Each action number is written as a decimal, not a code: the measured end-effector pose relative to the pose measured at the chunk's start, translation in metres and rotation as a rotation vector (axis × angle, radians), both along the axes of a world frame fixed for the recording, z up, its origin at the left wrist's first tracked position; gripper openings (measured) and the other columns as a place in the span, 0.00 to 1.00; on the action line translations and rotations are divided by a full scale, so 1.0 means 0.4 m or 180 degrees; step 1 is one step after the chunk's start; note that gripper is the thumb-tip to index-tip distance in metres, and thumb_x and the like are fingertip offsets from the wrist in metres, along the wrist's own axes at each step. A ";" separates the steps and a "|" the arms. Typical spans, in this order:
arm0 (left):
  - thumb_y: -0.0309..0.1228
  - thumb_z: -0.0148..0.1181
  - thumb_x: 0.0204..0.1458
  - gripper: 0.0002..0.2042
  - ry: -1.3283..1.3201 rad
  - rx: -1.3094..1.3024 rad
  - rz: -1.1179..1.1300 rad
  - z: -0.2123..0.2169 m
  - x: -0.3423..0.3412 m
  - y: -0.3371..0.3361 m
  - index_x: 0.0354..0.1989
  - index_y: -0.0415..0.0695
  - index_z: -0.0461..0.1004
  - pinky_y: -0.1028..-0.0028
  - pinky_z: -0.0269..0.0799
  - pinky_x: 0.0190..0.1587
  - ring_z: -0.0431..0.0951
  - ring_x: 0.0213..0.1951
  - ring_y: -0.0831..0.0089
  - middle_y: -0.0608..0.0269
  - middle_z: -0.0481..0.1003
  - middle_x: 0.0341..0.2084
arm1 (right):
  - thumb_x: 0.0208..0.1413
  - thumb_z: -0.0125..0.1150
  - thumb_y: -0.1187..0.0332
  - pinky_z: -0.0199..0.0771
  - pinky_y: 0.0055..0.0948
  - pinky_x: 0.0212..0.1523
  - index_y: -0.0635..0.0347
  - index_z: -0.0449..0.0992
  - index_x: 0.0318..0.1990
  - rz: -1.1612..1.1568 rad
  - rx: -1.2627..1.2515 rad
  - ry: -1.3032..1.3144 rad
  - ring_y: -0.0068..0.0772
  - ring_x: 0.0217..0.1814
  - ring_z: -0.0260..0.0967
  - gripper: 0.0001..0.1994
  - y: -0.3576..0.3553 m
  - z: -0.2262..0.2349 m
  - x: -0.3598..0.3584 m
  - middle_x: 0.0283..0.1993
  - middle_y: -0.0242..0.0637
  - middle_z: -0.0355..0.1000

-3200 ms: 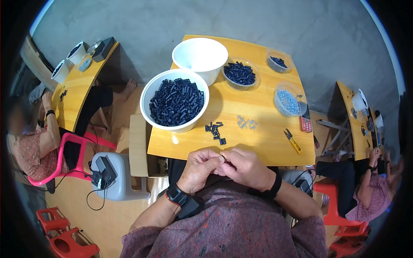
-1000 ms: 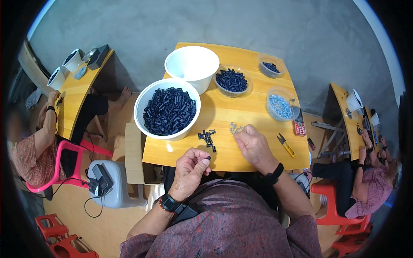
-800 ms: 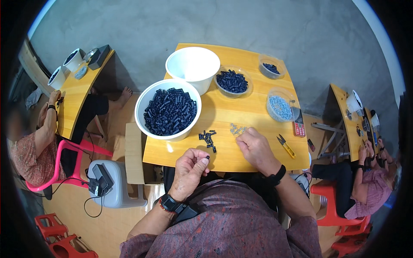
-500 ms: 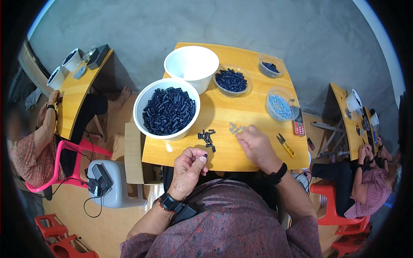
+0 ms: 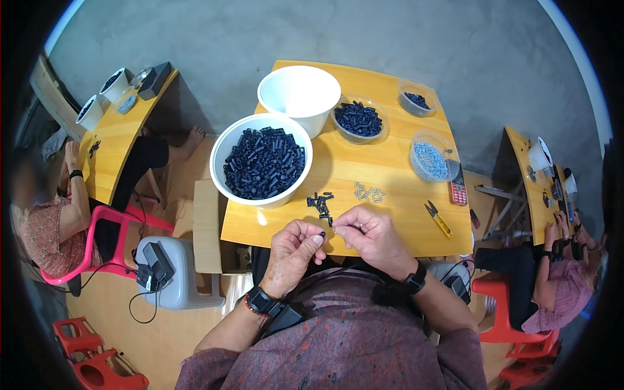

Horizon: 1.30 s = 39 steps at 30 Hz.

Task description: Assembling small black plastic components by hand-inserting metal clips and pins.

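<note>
Pinched between the thumb and finger of my left hand (image 5: 294,252) is a small black tubular piece (image 5: 323,234). My right hand (image 5: 376,239) has come close beside it, fingertips pressed together; whatever they hold is too small to make out. Just beyond the hands lies a loose cluster of black tubular pieces (image 5: 318,202). To its right, small silvery pieces (image 5: 369,193) are scattered on the wooden table (image 5: 403,227). Yellow-handled thread snips (image 5: 440,221) lie farther right, blades pointing away from me.
A white bucket (image 5: 220,170) full of black pieces stands left, before another white bucket (image 5: 300,81). Clear bowls hold black pieces (image 5: 358,121), more black pieces (image 5: 416,101) and bluish-silver pieces (image 5: 429,160). A red keypad device (image 5: 458,193) lies at the right edge. People sit at side tables.
My right hand has moved left from the silvery pieces to my left hand, its fingers still pinched. My left hand keeps hold of the black piece. The view has shifted slightly.
</note>
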<state>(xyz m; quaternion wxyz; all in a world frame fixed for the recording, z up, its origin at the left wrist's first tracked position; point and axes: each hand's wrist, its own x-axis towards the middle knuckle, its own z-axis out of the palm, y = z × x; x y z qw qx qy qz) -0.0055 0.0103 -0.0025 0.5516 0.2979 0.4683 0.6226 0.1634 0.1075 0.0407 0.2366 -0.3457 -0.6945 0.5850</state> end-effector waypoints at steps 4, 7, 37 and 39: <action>0.25 0.58 0.62 0.06 -0.0069 0.0012 -0.0072 0.002 -0.001 0.001 0.43 0.36 0.72 0.81 0.72 0.30 0.74 0.27 0.82 0.65 0.75 0.29 | 0.63 0.61 0.74 0.72 0.18 0.31 0.67 0.77 0.42 -0.0004 -0.0129 0.0479 0.14 0.31 0.69 0.05 0.000 -0.036 -0.016 0.34 0.30 0.76; 0.25 0.58 0.62 0.06 -0.0071 -0.0010 -0.0104 0.003 -0.003 0.000 0.42 0.36 0.73 0.81 0.71 0.31 0.74 0.27 0.82 0.65 0.75 0.28 | 0.63 0.61 0.74 0.74 0.18 0.33 0.67 0.77 0.43 0.0063 -0.0222 0.0657 0.15 0.33 0.70 0.05 0.001 -0.046 -0.024 0.35 0.30 0.76; 0.26 0.60 0.62 0.05 -0.0550 0.0035 -0.0217 -0.015 -0.003 -0.002 0.40 0.36 0.73 0.78 0.73 0.29 0.75 0.25 0.77 0.60 0.78 0.31 | 0.62 0.59 0.79 0.77 0.21 0.36 0.68 0.78 0.41 0.0461 0.0013 0.0711 0.21 0.34 0.74 0.04 -0.002 -0.041 -0.008 0.36 0.35 0.75; 0.26 0.59 0.62 0.05 -0.0472 0.0017 -0.0176 -0.016 0.000 -0.001 0.40 0.36 0.73 0.78 0.73 0.29 0.75 0.25 0.78 0.60 0.78 0.31 | 0.62 0.60 0.77 0.77 0.20 0.36 0.67 0.79 0.42 0.0172 -0.0324 0.0675 0.19 0.34 0.73 0.05 -0.009 -0.048 -0.002 0.37 0.33 0.76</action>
